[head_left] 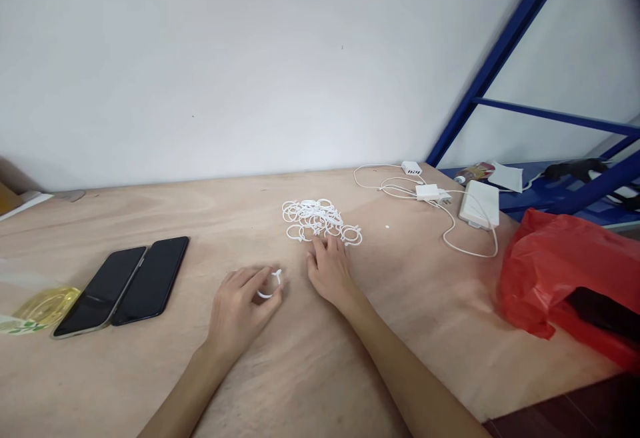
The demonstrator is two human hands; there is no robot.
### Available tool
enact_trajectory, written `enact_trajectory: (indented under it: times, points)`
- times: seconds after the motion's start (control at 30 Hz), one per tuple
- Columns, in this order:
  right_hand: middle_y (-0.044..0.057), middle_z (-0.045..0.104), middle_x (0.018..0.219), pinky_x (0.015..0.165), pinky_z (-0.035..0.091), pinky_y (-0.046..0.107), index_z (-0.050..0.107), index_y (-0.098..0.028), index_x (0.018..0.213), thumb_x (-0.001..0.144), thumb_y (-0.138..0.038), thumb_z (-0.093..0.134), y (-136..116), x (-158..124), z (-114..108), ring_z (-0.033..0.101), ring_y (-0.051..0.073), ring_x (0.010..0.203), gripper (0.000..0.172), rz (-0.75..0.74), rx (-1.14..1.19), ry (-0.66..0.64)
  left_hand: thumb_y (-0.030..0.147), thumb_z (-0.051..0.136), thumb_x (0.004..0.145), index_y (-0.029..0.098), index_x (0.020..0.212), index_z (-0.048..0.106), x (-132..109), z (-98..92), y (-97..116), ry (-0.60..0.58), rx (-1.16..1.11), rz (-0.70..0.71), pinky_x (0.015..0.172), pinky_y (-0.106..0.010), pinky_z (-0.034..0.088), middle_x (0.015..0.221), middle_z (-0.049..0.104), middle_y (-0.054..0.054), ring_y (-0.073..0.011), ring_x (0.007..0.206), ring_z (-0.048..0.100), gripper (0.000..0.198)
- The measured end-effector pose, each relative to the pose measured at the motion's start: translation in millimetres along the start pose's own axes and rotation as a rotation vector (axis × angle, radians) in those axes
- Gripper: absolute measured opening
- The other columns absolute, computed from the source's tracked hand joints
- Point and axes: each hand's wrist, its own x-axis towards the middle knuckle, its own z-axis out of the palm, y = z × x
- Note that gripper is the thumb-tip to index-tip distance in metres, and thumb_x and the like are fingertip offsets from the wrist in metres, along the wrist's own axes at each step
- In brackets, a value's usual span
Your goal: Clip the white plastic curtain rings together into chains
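Observation:
My left hand (pixel 243 305) holds a white plastic ring (pixel 265 295) between thumb and fingers, just above the wooden table. To its right, my right hand (pixel 331 270) reaches to the front edge of a pile of white rings (pixel 313 215). Its fingertips touch or nearly touch the nearest rings, and its fingers are slightly apart. Whether a ring is pinched under those fingertips is hidden. The rings in the pile overlap one another, and each seems to carry a small tab.
Two dark phones (pixel 103 288) (pixel 153 278) lie at left beside a yellow coil (pixel 47 306) in clear plastic. White cables, a charger (pixel 428 192) and a white box (pixel 480 204) are at right. Nearer stands a red bag (pixel 575 271). Blue metal bars (pixel 500 51) rise behind.

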Motion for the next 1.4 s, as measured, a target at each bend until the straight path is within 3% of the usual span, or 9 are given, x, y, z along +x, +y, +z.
enact_trajectory:
  times: [0.2, 0.37, 0.47, 0.6, 0.77, 0.97, 1.17, 1.27, 1.4]
  points:
    - [0.010, 0.057, 0.098, 0.086, 0.034, 0.037, 0.061, -0.021, 0.098, 0.088, -0.023, 0.047, -2.3, -1.7, -0.3, 0.048, 0.025, 0.098, 0.017, -0.018, -0.045, -0.018, 0.034, 0.057, 0.086, 0.019, 0.103, 0.064, 1.2, -0.8, -2.7, -0.019, 0.031, 0.079, 0.077, -0.033, 0.048, 0.087, 0.071, -0.005, -0.0187, 0.079, 0.064, 0.023]
    - [0.007, 0.061, 0.090, 0.080, 0.034, 0.034, 0.060, -0.021, 0.088, 0.087, -0.016, 0.045, -2.0, -2.0, -4.3, 0.051, 0.022, 0.088, 0.016, -0.103, 0.057, 0.012, 0.038, 0.054, 0.087, 0.019, 0.110, 0.061, 1.5, -0.8, -7.2, -0.048, 0.126, 0.016, 0.085, -0.039, 0.046, 0.098, 0.070, -0.007, -0.0229, 0.091, 0.063, 0.030]
    - [0.005, 0.062, 0.080, 0.075, 0.036, 0.033, 0.058, -0.020, 0.086, 0.087, -0.017, 0.042, -2.7, -0.3, -7.5, 0.054, 0.020, 0.078, 0.017, -0.048, 0.272, 0.021, 0.038, 0.052, 0.087, 0.020, 0.114, 0.060, 0.9, 0.4, -12.9, -0.061, 0.254, -0.066, 0.090, -0.044, 0.043, 0.108, 0.068, -0.009, -0.0283, 0.104, 0.058, 0.033]
    - [0.000, 0.058, 0.066, 0.063, 0.038, 0.030, 0.055, -0.020, 0.081, 0.084, -0.030, 0.045, -6.3, 4.2, -13.1, 0.053, 0.017, 0.064, 0.014, 0.206, 0.757, 0.027, 0.036, 0.053, 0.086, 0.020, 0.123, 0.056, -0.1, 1.9, -14.5, -0.033, 0.339, -0.110, 0.096, -0.049, 0.039, 0.126, 0.057, -0.013, -0.0331, 0.117, 0.048, 0.040]
    - [0.000, 0.059, 0.062, 0.061, 0.039, 0.028, 0.052, -0.020, 0.063, 0.079, -0.039, 0.050, -9.8, 9.3, -22.6, 0.052, 0.014, 0.058, 0.026, 0.360, 1.214, 0.028, 0.035, 0.053, 0.086, 0.021, 0.117, 0.058, -0.7, 2.7, -8.6, -0.019, 0.257, -0.090, 0.095, -0.048, 0.039, 0.121, 0.055, -0.013, -0.0300, 0.112, 0.051, 0.035]
    - [-0.004, 0.057, 0.062, 0.062, 0.037, 0.025, 0.059, -0.019, 0.067, 0.064, -0.024, 0.065, -7.8, 8.8, -18.9, 0.049, 0.012, 0.060, 0.008, 0.450, 1.153, 0.080, 0.030, 0.053, 0.087, 0.019, 0.113, 0.057, -1.6, 4.3, -3.2, -0.005, 0.136, -0.014, 0.095, -0.046, 0.039, 0.114, 0.057, -0.012, -0.0267, 0.107, 0.053, 0.028]
    - [0.000, 0.062, 0.062, 0.057, 0.037, 0.026, 0.065, -0.017, 0.066, 0.066, -0.036, 0.069, -3.9, 11.2, -21.3, 0.051, 0.012, 0.057, 0.019, 0.577, 1.334, -0.044, 0.027, 0.052, 0.087, 0.019, 0.110, 0.059, -2.2, 5.4, -2.7, -0.021, 0.062, -0.010, 0.094, -0.044, 0.039, 0.110, 0.060, -0.011, -0.0254, 0.106, 0.055, 0.025]
    - [0.001, 0.063, 0.063, 0.058, 0.038, 0.026, 0.064, -0.018, 0.066, 0.068, -0.043, 0.068, -2.8, 12.7, -27.0, 0.052, 0.012, 0.057, 0.026, 0.570, 1.508, -0.094, 0.028, 0.051, 0.087, 0.020, 0.108, 0.061, -2.7, 4.8, -1.3, -0.030, 0.013, -0.036, 0.093, -0.044, 0.039, 0.109, 0.062, -0.010, -0.0251, 0.105, 0.056, 0.024]
    - [-0.001, 0.062, 0.062, 0.063, 0.040, 0.027, 0.064, -0.019, 0.064, 0.066, -0.036, 0.071, -10.4, 8.1, -28.9, 0.054, 0.012, 0.060, 0.019, 0.394, 1.472, -0.113, 0.033, 0.049, 0.089, 0.021, 0.105, 0.063, -3.1, 2.9, 7.1, -0.056, -0.185, -0.162, 0.095, -0.042, 0.039, 0.108, 0.065, -0.008, -0.0235, 0.105, 0.057, 0.024]
